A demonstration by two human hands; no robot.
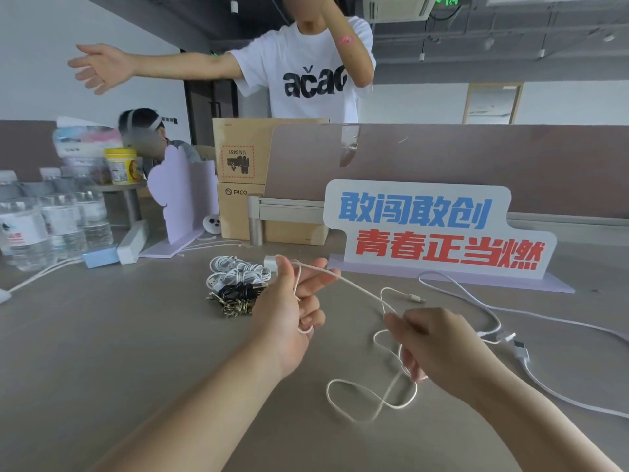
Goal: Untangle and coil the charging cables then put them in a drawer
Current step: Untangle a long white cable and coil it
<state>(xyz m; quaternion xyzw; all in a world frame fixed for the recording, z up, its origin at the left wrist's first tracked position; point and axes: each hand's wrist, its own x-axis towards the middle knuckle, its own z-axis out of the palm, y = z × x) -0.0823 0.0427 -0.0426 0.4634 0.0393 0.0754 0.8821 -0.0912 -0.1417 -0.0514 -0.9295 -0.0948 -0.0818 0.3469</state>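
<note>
Head view: I see the left hand (pixel 289 311) raised over the table (pixel 102 335), palm towards me. Its fingers are half curled, and the white cable (pixel 360 289) is looped round them. From there the cable runs taut, down and to the right, to the right hand (pixel 439 345). That hand pinches it between thumb and curled fingers. Below the right hand the slack drops into loose loops on the table, and the small plug end lies beyond, near the sign (pixel 435 229).

Just behind the left hand sit coiled white cables (pixel 238 270), with a black cable (pixel 241 291) bundled in front of them and touching. A second white cable (pixel 510 335) trails uncoiled across the table on the right. Water bottles (pixel 51 219) stand far left. A person in a white T-shirt (pixel 306 73) stands behind the divider.
</note>
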